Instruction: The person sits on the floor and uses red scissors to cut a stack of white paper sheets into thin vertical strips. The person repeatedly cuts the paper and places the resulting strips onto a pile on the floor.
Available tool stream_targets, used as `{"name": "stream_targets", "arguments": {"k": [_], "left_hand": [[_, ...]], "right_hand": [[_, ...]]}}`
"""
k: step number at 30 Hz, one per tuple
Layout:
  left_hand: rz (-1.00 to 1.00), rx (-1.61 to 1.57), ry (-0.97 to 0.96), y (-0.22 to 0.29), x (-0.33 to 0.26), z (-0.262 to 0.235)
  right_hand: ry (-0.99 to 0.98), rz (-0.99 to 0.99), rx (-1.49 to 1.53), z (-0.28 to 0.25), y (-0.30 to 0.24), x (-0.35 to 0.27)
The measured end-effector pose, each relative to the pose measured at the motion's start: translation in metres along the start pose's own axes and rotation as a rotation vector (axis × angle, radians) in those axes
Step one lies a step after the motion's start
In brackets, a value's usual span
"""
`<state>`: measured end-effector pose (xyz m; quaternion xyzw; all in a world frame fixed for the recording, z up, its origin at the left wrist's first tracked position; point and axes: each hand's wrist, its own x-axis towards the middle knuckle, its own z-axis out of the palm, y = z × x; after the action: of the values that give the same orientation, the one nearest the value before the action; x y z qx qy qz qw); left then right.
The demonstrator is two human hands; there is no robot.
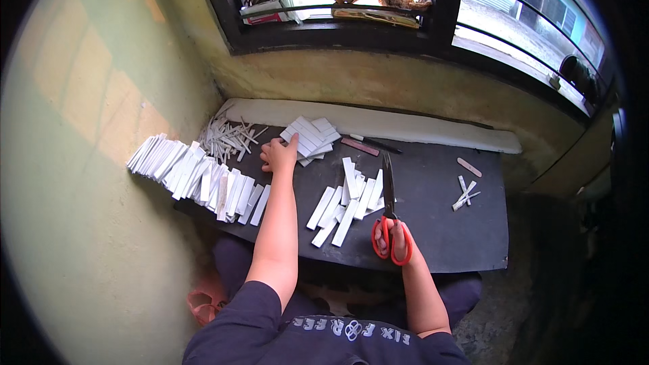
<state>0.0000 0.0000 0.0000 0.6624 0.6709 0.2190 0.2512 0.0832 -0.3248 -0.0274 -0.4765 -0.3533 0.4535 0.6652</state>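
My right hand (393,238) is closed round the orange-red handles of a pair of scissors (389,186), whose dark blades point away from me and look closed. My left hand (278,155) reaches to the far side of the table, fingers curled at the near-left edge of a small pile of white sheets (312,136) marked with lines. The thumb lies on that edge; the other fingertips are partly hidden. Between my hands, a loose heap of white strips (346,204) lies crisscrossed on the black tabletop (446,230).
A long row of white strips (196,177) leans along the left edge. Thin white offcuts (228,138) are heaped behind it. A pinkish strip (360,147) and a dark pen-like stick (384,146) lie beyond the scissors. Several small pieces (466,192) rest at right. A barred window (345,40) is behind.
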Motion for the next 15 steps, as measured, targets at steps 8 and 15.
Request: {"name": "stream_targets", "arguments": {"k": [8,15], "left_hand": [[0.453,-0.676,0.034,-0.015,0.010,0.012],[0.392,-1.312,-0.368,0.019,-0.103,-0.017]], "right_hand": [[-0.010,-0.011,-0.014,0.001,0.001,0.003],[0.020,-0.022,-0.037,0.006,-0.005,-0.011]]}}
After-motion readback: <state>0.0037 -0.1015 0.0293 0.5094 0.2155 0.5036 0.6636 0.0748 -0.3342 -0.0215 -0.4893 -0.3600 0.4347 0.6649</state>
